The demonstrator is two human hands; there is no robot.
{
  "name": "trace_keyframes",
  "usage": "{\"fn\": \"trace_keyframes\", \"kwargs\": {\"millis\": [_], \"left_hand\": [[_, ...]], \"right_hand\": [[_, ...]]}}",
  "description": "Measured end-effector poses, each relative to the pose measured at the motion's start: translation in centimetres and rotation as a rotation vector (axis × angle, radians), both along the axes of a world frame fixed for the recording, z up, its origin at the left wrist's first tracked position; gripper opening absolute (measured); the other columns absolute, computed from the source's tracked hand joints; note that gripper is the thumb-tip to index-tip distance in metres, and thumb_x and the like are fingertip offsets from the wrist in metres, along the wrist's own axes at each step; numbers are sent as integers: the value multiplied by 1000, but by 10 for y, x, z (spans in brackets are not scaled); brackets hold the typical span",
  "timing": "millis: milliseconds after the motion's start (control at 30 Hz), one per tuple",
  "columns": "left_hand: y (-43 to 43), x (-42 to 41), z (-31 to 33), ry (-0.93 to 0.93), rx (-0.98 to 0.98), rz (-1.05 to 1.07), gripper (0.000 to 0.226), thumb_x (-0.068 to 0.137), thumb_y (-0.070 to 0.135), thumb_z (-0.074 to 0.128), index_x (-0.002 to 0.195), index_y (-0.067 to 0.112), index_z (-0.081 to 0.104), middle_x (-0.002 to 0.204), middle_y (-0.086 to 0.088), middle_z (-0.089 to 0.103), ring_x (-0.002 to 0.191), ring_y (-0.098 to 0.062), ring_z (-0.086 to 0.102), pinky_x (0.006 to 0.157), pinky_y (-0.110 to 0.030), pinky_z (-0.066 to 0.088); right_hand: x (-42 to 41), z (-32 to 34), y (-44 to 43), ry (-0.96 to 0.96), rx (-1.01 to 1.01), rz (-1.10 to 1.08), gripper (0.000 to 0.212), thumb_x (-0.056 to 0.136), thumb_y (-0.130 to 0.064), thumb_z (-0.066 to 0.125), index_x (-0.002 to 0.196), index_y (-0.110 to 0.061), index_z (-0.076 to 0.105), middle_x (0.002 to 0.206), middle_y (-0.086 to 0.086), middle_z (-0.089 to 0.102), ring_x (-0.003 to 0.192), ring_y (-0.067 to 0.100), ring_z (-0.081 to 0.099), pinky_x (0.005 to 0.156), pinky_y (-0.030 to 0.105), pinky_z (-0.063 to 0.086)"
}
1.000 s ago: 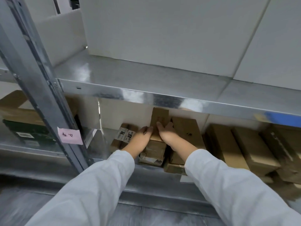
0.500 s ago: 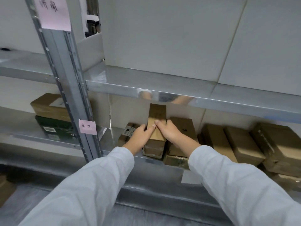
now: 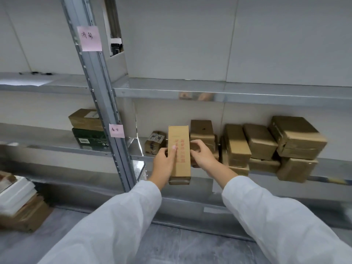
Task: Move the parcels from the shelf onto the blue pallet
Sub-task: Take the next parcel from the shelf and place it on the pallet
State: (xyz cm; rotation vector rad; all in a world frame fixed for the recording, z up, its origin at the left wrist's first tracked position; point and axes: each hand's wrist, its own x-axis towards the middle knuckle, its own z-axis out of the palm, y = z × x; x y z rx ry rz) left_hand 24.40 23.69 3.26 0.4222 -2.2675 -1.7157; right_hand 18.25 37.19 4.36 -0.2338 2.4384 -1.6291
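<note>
While left hand [image 3: 164,164] and right hand [image 3: 202,159] grip the long parcel [image 3: 180,138] between them at the shelf [image 3: 331,166] edge, stacked parcels [image 3: 261,141] crowd just beyond the right hand; a post [image 3: 106,111] stands left of both.

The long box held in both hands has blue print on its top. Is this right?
No, the print is red, not blue. The head view shows the long box held in the left hand and the right hand, with red print on its top.

Long parcel [image 3: 179,149] between both hands, before shelf [image 3: 323,166] parcels [image 3: 236,145].
</note>
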Motion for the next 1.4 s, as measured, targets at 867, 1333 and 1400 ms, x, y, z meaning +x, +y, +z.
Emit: {"fn": "trace_keyframes", "kwargs": {"millis": [867,1333,1400], "left_hand": [[21,63,19,-8,220,-149,44,95,52,51,131,28,57,118,5,66,102,-8,62,77,-23,50],[32,48,25,5,227,-149,60,87,56,61,137,25,52,107,12,67,91,-6,65,54,-11,50],[33,47,27,13,218,-155,57,88,58,59,136,27,54,111,11,67,96,-7,65,61,-15,50]], "right_hand": [[52,1,53,-262,9,-41,113,46,-81,73,133,-25,29,113,-4,46,95,15,51,66,32,44],[50,18,79,-311,-173,-150,27,101,-35,43,99,-18,65,99,5,69,84,19,63,63,28,47],[49,21,84,-343,-222,-137,27,99,-37,48,100,-17,66,93,5,72,81,20,66,56,28,48]]}}
